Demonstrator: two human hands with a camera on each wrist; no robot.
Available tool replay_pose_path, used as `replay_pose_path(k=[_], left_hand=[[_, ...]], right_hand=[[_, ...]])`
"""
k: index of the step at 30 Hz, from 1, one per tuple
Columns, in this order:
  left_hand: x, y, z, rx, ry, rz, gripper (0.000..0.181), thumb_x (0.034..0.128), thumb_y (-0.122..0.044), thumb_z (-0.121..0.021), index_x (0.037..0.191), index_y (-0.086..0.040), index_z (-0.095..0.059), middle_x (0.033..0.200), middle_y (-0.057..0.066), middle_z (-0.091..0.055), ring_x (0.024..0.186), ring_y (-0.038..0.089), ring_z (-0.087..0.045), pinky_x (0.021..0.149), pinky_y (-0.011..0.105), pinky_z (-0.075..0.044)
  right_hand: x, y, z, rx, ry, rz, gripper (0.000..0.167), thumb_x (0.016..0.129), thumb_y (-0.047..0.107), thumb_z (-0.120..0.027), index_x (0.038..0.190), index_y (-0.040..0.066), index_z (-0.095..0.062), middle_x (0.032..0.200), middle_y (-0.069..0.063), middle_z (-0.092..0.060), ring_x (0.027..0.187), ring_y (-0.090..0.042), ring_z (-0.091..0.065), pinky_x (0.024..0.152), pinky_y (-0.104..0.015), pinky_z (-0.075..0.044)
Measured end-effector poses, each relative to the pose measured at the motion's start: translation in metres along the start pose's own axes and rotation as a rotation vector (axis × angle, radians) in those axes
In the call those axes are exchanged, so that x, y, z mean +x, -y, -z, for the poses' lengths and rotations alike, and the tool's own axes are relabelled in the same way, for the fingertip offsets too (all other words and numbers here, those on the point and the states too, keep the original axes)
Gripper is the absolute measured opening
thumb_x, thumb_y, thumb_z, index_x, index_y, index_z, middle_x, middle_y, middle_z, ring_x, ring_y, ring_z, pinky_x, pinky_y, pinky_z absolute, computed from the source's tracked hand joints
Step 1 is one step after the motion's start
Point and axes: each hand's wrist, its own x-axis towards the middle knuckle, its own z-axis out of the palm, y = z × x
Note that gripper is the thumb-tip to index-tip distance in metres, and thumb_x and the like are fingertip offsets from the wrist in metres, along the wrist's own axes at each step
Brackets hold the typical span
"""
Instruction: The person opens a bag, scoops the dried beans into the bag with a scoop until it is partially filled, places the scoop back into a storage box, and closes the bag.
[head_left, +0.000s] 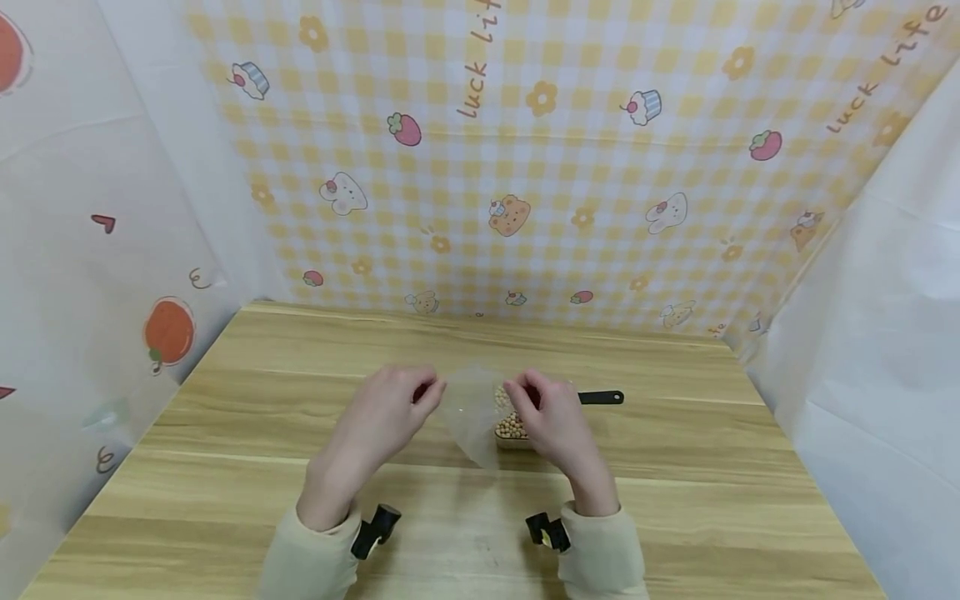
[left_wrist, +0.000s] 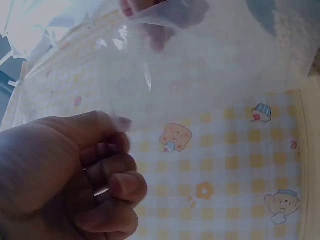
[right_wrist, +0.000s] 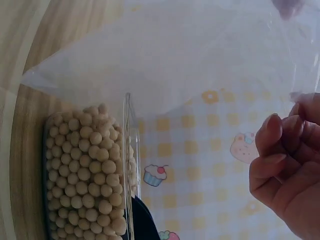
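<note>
Left hand [head_left: 382, 414] and right hand [head_left: 551, 417] each pinch an edge of a clear plastic bag [head_left: 471, 421], fingertips closed on the film; the bag hangs between them, over the wooden table [head_left: 690, 467]. The right hand partly hides a container [head_left: 513, 444] of pale round beans [right_wrist: 82, 175]; a black handle [head_left: 602, 397] extends beyond that hand.

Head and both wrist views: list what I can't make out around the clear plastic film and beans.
Head: the right hand covers part of the bean container and the left end of the black handle.
Left wrist: the top edge cuts off the right hand; clear plastic film veils some fingers.
Right wrist: the bottom edge cuts off the container's end.
</note>
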Motion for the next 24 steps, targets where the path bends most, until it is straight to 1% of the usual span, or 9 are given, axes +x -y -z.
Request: replay_pose_path(k=[4,7,9,10,11,13,15,18,24], left_hand=[[-0.004,-0.001,0.001,0.039,-0.001,-0.044,0.031,0.0899,-0.004,-0.062,0.064,-0.017,-0.051,0.056,-0.009,-0.039,0.049,0.003,-0.034,0.046,0.021,-0.032],[-0.005,-0.001,0.0,0.059,0.03,-0.102,0.01,0.0857,-0.002,-0.064,0.09,-0.01,-0.066,0.079,-0.005,-0.062,0.064,0.006,-0.052,0.056,0.023,-0.046],[-0.005,-0.001,-0.001,0.045,0.097,-0.128,0.034,0.0845,0.0,-0.064,0.117,-0.009,-0.063,0.111,0.003,-0.065,0.07,0.009,-0.056,0.062,0.025,-0.049],[-0.005,-0.001,-0.001,0.035,0.137,-0.136,0.045,0.0845,0.001,-0.064,0.128,-0.01,-0.058,0.128,0.006,-0.06,0.071,0.011,-0.057,0.063,0.026,-0.05],[-0.005,-0.001,-0.001,0.03,0.173,-0.149,0.053,0.0844,0.002,-0.063,0.134,-0.012,-0.055,0.14,0.009,-0.052,0.074,0.011,-0.057,0.064,0.026,-0.05],[-0.005,-0.001,-0.002,0.01,0.245,-0.162,0.052,0.0837,0.004,-0.062,0.131,-0.015,-0.058,0.149,0.011,-0.041,0.077,0.012,-0.057,0.064,0.025,-0.048],[-0.005,0.0,-0.004,0.014,0.282,-0.183,0.042,0.083,0.005,-0.06,0.12,-0.016,-0.065,0.147,0.013,-0.043,0.08,0.014,-0.059,0.064,0.026,-0.048],[-0.005,0.001,-0.006,0.043,0.289,-0.194,0.027,0.085,0.002,-0.059,0.105,-0.013,-0.071,0.125,0.007,-0.056,0.088,0.013,-0.058,0.07,0.026,-0.047],[-0.005,0.0,-0.008,0.081,0.22,-0.159,0.022,0.0895,-0.001,-0.06,0.108,-0.003,-0.073,0.099,0.001,-0.056,0.074,0.009,-0.049,0.063,0.022,-0.046]], right_hand=[[0.0,-0.001,0.002,-0.053,0.005,0.035,0.022,0.095,0.011,-0.063,0.074,0.009,-0.06,0.056,0.009,-0.042,0.048,-0.006,-0.038,0.045,-0.025,-0.034],[0.001,-0.002,0.002,-0.073,0.009,0.074,0.019,0.094,0.01,-0.065,0.075,0.009,-0.062,0.059,0.01,-0.044,0.05,-0.005,-0.039,0.046,-0.024,-0.035],[0.001,-0.002,0.0,-0.089,0.016,0.133,0.016,0.092,0.009,-0.067,0.076,0.01,-0.063,0.062,0.01,-0.047,0.052,-0.005,-0.04,0.046,-0.023,-0.037],[0.001,-0.002,-0.002,-0.096,0.021,0.165,0.015,0.092,0.009,-0.067,0.077,0.01,-0.064,0.063,0.009,-0.048,0.053,-0.005,-0.041,0.047,-0.023,-0.037],[0.002,-0.001,-0.003,-0.105,0.026,0.202,0.014,0.092,0.009,-0.068,0.078,0.009,-0.065,0.064,0.009,-0.049,0.054,-0.005,-0.041,0.048,-0.023,-0.039],[0.003,0.0,-0.006,-0.124,0.037,0.264,0.012,0.091,0.01,-0.068,0.08,0.009,-0.066,0.068,0.009,-0.052,0.056,-0.005,-0.043,0.05,-0.022,-0.04],[0.003,0.002,-0.009,-0.138,0.045,0.299,0.012,0.091,0.01,-0.068,0.08,0.009,-0.066,0.069,0.008,-0.053,0.057,-0.005,-0.043,0.052,-0.022,-0.041],[0.003,0.004,-0.013,-0.15,0.049,0.312,0.013,0.092,0.011,-0.068,0.079,0.013,-0.065,0.07,0.009,-0.054,0.058,-0.004,-0.043,0.053,-0.021,-0.041],[0.001,0.015,-0.018,-0.125,0.034,0.258,0.008,0.095,0.016,-0.064,0.096,0.008,-0.066,0.077,0.007,-0.054,0.061,-0.005,-0.046,0.054,-0.022,-0.043]])
